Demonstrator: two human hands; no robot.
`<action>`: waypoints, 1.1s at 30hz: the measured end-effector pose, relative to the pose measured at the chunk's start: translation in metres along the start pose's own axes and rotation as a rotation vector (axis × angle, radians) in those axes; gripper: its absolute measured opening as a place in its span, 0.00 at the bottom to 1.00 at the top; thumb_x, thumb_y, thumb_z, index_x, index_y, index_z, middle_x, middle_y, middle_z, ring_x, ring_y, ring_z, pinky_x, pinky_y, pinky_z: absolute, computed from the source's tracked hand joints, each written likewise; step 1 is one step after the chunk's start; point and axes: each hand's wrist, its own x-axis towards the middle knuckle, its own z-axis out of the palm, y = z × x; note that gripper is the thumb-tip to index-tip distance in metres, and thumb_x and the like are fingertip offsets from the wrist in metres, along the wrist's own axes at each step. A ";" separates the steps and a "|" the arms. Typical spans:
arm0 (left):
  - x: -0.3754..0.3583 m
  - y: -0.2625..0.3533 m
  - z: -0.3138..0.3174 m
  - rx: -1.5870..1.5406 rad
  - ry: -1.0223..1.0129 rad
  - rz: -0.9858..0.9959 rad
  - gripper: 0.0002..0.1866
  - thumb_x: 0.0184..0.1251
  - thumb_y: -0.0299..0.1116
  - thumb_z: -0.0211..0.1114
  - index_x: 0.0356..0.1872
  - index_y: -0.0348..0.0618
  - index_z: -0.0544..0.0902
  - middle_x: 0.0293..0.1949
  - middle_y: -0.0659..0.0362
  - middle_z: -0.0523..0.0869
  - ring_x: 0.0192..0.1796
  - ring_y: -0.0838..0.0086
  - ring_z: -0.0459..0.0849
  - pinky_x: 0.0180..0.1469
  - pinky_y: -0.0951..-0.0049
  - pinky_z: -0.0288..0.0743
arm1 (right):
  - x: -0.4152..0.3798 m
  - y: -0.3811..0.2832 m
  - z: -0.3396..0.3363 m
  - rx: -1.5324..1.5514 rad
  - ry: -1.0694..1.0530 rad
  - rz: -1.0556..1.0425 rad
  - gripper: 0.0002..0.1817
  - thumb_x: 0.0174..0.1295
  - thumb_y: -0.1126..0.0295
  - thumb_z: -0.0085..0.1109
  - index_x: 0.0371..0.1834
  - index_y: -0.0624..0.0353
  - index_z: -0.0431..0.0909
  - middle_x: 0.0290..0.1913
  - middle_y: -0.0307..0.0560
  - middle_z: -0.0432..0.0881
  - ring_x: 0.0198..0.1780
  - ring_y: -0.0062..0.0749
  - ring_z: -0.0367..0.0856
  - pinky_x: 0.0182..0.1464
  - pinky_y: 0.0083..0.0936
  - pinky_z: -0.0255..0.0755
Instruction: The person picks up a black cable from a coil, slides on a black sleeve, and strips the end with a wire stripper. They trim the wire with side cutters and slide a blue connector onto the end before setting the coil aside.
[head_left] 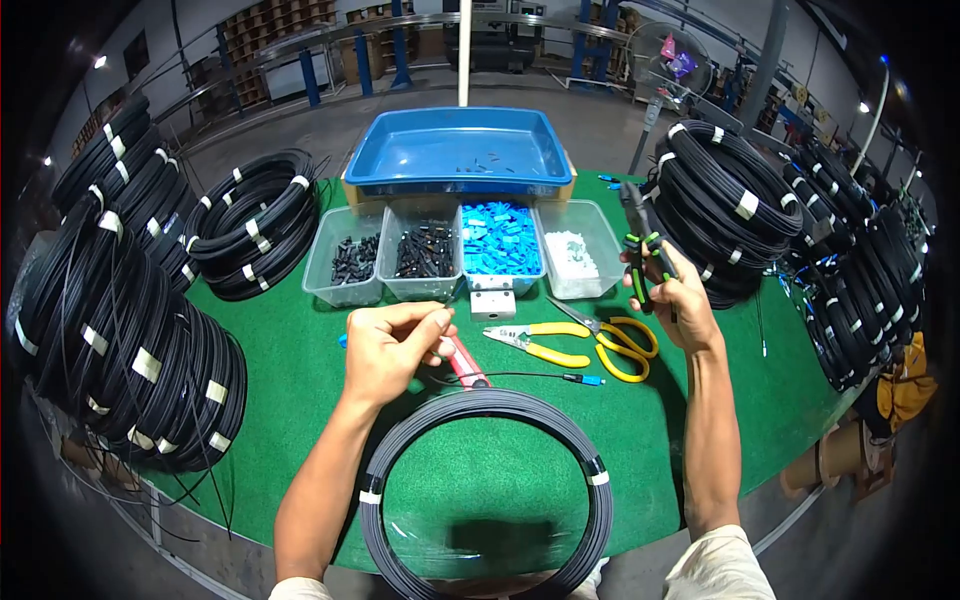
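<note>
My left hand [395, 350] is closed in a pinch on the thin end of a black cable, above the mat. My right hand [680, 300] is wrapped round black-and-green pliers [640, 245], jaws pointing up. Just in front of me lies a coil of black cable [374, 530] with white tape bands. A blue connector [585, 379] on a cable rests beyond the coil. Beside my left hand is a red tool [464, 362], partly hidden. Yellow-handled wire strippers [550, 342] and yellow-handled scissors [622, 345] lie between my hands.
Clear bins hold black parts [355, 262], more black parts [424, 250], blue parts [502, 240] and white parts [570, 257]. Behind stands a blue tray [430, 150]. Cable coils [160, 370] are stacked left and more coils [725, 200] right, on the green mat [290, 340].
</note>
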 end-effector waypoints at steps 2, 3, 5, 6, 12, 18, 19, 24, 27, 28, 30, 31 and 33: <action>0.003 -0.002 0.001 0.009 -0.018 -0.006 0.11 0.72 0.31 0.68 0.44 0.31 0.88 0.34 0.53 0.91 0.32 0.75 0.90 0.32 0.79 0.82 | 0.000 0.000 -0.001 -0.068 -0.055 -0.014 0.34 0.46 0.74 0.48 0.64 0.67 0.70 0.55 0.49 0.79 0.47 0.25 0.78 0.41 0.22 0.77; 0.004 -0.004 0.002 -0.007 -0.024 0.042 0.12 0.72 0.32 0.67 0.45 0.31 0.88 0.34 0.53 0.91 0.34 0.74 0.90 0.35 0.78 0.82 | 0.000 0.002 0.004 -0.039 -0.054 -0.018 0.33 0.47 0.73 0.48 0.62 0.67 0.72 0.52 0.48 0.80 0.44 0.23 0.78 0.41 0.21 0.76; 0.005 -0.006 0.003 -0.008 -0.038 0.097 0.14 0.74 0.36 0.66 0.47 0.32 0.86 0.37 0.53 0.91 0.41 0.74 0.89 0.42 0.76 0.81 | 0.001 0.002 0.007 -0.101 -0.095 -0.001 0.30 0.48 0.72 0.49 0.60 0.65 0.74 0.44 0.44 0.80 0.38 0.21 0.76 0.40 0.20 0.75; 0.009 -0.009 0.002 -0.003 -0.046 0.104 0.14 0.74 0.36 0.66 0.47 0.32 0.86 0.37 0.53 0.91 0.41 0.74 0.89 0.42 0.76 0.81 | 0.001 -0.001 0.012 -0.122 -0.111 0.014 0.29 0.49 0.71 0.49 0.60 0.64 0.74 0.41 0.43 0.80 0.36 0.20 0.75 0.40 0.20 0.74; 0.042 -0.027 0.003 -0.533 0.154 -0.151 0.14 0.79 0.41 0.59 0.54 0.44 0.78 0.44 0.59 0.88 0.42 0.75 0.88 0.45 0.75 0.77 | 0.048 -0.005 0.031 -0.190 -0.226 0.023 0.18 0.60 0.74 0.55 0.55 0.61 0.71 0.40 0.44 0.76 0.47 0.33 0.83 0.43 0.33 0.84; 0.053 -0.026 0.024 -0.385 -0.027 -0.157 0.15 0.79 0.43 0.59 0.52 0.43 0.80 0.43 0.59 0.89 0.39 0.78 0.87 0.43 0.78 0.76 | 0.154 -0.049 0.053 -0.270 -0.225 0.440 0.07 0.58 0.73 0.52 0.38 0.63 0.70 0.40 0.55 0.77 0.40 0.44 0.83 0.41 0.52 0.82; 0.055 -0.026 0.023 -0.344 -0.043 -0.131 0.15 0.79 0.43 0.59 0.51 0.42 0.80 0.42 0.58 0.89 0.39 0.79 0.87 0.42 0.79 0.76 | 0.172 -0.055 0.052 -0.331 -0.272 0.503 0.09 0.58 0.71 0.52 0.38 0.64 0.70 0.41 0.56 0.77 0.41 0.46 0.82 0.45 0.56 0.81; 0.084 -0.040 0.006 -0.238 -0.037 -0.106 0.15 0.79 0.43 0.60 0.51 0.41 0.81 0.43 0.56 0.90 0.38 0.81 0.87 0.37 0.81 0.74 | 0.242 -0.066 0.066 -0.555 -0.200 0.734 0.19 0.56 0.68 0.53 0.50 0.64 0.69 0.44 0.59 0.76 0.43 0.52 0.78 0.58 0.75 0.68; 0.092 -0.039 0.006 -0.230 -0.076 -0.189 0.15 0.79 0.43 0.59 0.52 0.41 0.81 0.43 0.57 0.90 0.35 0.81 0.85 0.36 0.82 0.74 | 0.250 -0.078 0.079 -0.665 -0.200 0.743 0.22 0.54 0.69 0.51 0.54 0.60 0.68 0.43 0.61 0.75 0.48 0.57 0.78 0.61 0.74 0.66; 0.094 -0.044 0.008 -0.244 -0.138 -0.141 0.15 0.79 0.42 0.59 0.52 0.40 0.81 0.43 0.57 0.90 0.34 0.82 0.85 0.34 0.82 0.74 | 0.249 -0.081 0.084 -0.691 -0.170 0.764 0.22 0.54 0.70 0.50 0.54 0.60 0.68 0.43 0.62 0.75 0.49 0.57 0.78 0.61 0.73 0.67; 0.094 -0.046 0.012 -0.318 -0.098 -0.245 0.15 0.79 0.41 0.59 0.52 0.39 0.80 0.43 0.56 0.89 0.34 0.81 0.85 0.31 0.83 0.75 | 0.249 -0.085 0.084 -0.680 -0.190 0.707 0.20 0.53 0.69 0.51 0.51 0.64 0.69 0.44 0.67 0.77 0.43 0.58 0.81 0.57 0.72 0.71; 0.094 -0.044 0.012 -0.325 -0.095 -0.242 0.15 0.79 0.41 0.59 0.52 0.39 0.80 0.43 0.56 0.89 0.34 0.81 0.85 0.31 0.83 0.75 | 0.249 -0.086 0.082 -0.616 -0.198 0.696 0.19 0.53 0.69 0.51 0.48 0.63 0.69 0.43 0.67 0.78 0.42 0.58 0.82 0.55 0.71 0.72; 0.089 -0.040 0.012 -0.316 -0.126 -0.214 0.15 0.80 0.41 0.59 0.52 0.39 0.80 0.43 0.55 0.89 0.33 0.81 0.85 0.29 0.84 0.75 | 0.243 -0.083 0.073 -0.552 -0.206 0.693 0.17 0.54 0.69 0.51 0.46 0.62 0.69 0.42 0.67 0.79 0.40 0.58 0.83 0.52 0.71 0.74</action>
